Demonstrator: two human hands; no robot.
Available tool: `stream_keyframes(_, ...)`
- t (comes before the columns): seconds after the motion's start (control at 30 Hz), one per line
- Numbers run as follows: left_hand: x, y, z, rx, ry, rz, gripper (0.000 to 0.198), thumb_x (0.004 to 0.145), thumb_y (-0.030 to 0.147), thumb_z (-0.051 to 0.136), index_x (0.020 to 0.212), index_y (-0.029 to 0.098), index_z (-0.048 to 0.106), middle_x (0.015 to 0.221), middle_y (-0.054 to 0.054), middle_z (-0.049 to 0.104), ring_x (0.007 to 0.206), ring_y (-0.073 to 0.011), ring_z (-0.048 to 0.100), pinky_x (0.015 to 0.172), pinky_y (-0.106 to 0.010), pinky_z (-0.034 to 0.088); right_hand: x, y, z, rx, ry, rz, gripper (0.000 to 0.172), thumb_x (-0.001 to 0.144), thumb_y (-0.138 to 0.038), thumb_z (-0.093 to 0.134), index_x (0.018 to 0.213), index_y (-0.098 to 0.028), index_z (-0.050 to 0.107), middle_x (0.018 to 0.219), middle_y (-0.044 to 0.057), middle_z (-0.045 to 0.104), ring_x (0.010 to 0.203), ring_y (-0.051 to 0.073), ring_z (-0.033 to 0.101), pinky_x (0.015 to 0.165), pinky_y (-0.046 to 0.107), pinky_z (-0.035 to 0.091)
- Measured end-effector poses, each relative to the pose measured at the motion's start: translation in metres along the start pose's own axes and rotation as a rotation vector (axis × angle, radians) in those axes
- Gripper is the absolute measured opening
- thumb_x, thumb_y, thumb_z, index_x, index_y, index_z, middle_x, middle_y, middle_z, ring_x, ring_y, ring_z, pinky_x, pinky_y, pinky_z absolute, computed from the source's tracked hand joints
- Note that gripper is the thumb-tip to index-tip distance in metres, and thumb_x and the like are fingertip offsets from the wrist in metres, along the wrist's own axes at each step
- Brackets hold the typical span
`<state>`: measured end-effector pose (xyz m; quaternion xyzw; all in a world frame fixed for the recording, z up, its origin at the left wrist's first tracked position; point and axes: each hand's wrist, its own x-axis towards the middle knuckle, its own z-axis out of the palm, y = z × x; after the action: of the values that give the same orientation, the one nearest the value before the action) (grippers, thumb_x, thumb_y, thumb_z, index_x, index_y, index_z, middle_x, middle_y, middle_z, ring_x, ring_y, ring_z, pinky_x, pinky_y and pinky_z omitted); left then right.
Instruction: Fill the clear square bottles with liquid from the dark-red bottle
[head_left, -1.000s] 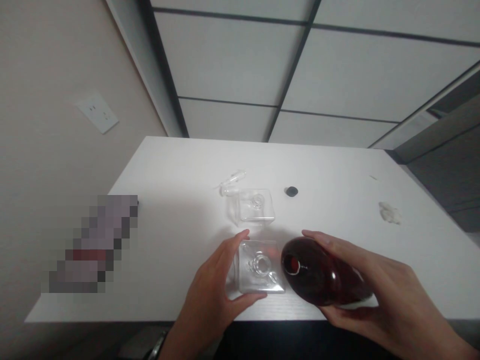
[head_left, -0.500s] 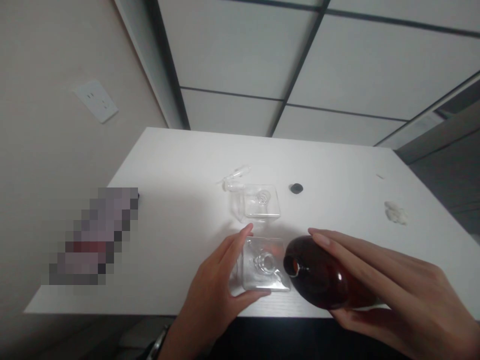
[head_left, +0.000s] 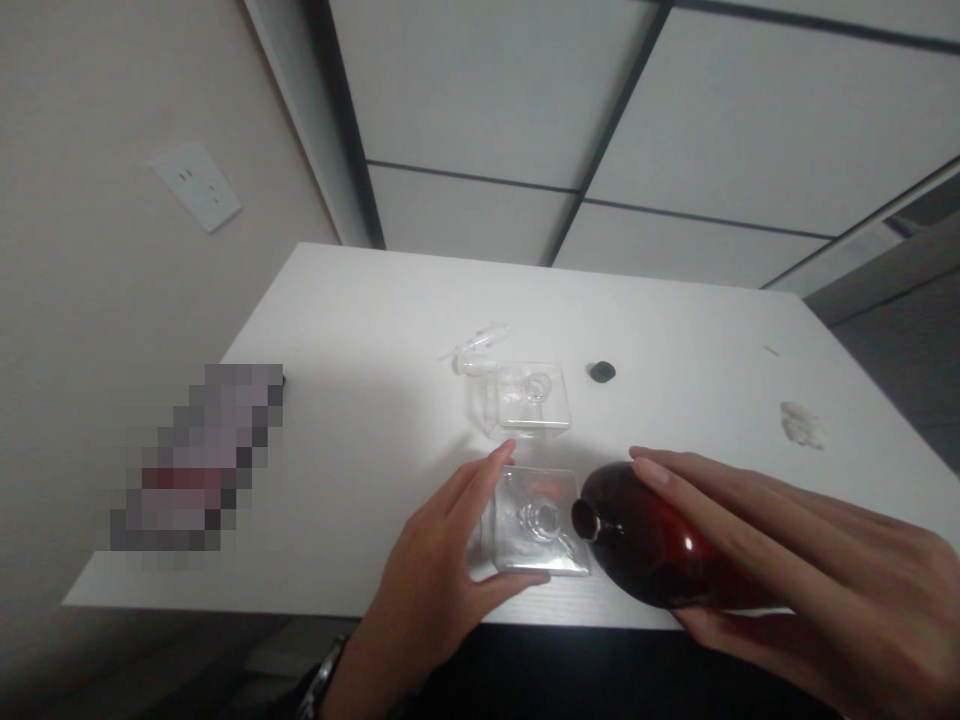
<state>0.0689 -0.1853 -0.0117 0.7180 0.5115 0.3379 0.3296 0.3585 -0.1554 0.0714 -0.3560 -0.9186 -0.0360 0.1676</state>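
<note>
Head view: left hand [head_left: 442, 570] fingers clasp clear square bottle [head_left: 536, 520] at tabletop [head_left: 360, 330] front edge. Right hand [head_left: 810, 580] fingers wrap dark red bottle [head_left: 652, 545], tilted, mouth just right of its neck. Risk: narrow neck, mouths misaligned, contents could spill; smooth glass could slip.

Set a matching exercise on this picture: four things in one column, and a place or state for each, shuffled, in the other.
Things:
1. dark bottle
2. near clear bottle
3. black cap
4. socket

Places or states:
A. on the wall
B. gripped by the left hand
C. lying loose on the table
D. tilted in the right hand

Pairs: 1-D, 2-B, 3-C, 4-A.
</note>
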Motion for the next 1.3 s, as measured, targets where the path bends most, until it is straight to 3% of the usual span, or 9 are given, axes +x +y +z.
stream_keyframes(0.37,0.001,0.003,0.001,0.033,0.019,0.027,0.107,0.072,0.028,0.099,0.158,0.035,0.036,0.155,-0.010,0.063,0.140,-0.0328,0.064,0.114,-0.049,0.058,-0.001,-0.002,-0.007,-0.104,-0.075,-0.038,0.063,0.109,-0.024,0.047,0.169,-0.028,0.032,0.150,0.006,0.066,0.120,0.029,0.075,0.091,0.040,0.067)
stream_keyframes(1.3,0.001,0.001,0.000,-0.005,-0.002,-0.010,0.101,0.072,0.028,0.099,0.153,0.033,0.040,0.152,-0.009,0.065,0.135,-0.0309,0.067,0.112,-0.050,0.060,0.002,-0.003,-0.013,-0.107,-0.111,-0.033,0.061,0.109,-0.025,0.043,0.169,-0.034,0.032,0.152,0.002,0.065,0.121,0.033,0.074,0.090,0.048,0.069)
